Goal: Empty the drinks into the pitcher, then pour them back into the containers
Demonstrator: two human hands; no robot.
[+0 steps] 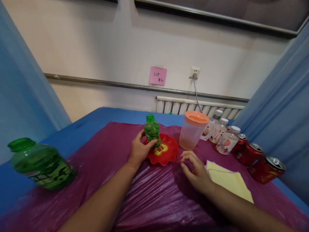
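Note:
My left hand (140,146) is wrapped round a small green plastic bottle (151,129), which has no cap on its mouth. The bottle stands upright over the left part of a red plate (170,149) with a scalloped rim and a yellow printed middle. Just right of the plate's rim is my right hand (195,169), its fingers half curled and the thumb apart from them. I see nothing between them. Behind that hand stands a clear pitcher (188,133) with an orange lid and some cloudy liquid at its bottom.
Another uncapped green bottle (43,164) stands at the left. On the right are several white-capped bottles (227,141), several red cans (266,169) and a folded yellow cloth (230,180). Purple plastic sheeting (101,158) covers the blue table (106,112); blue curtains (26,71) hang at both sides.

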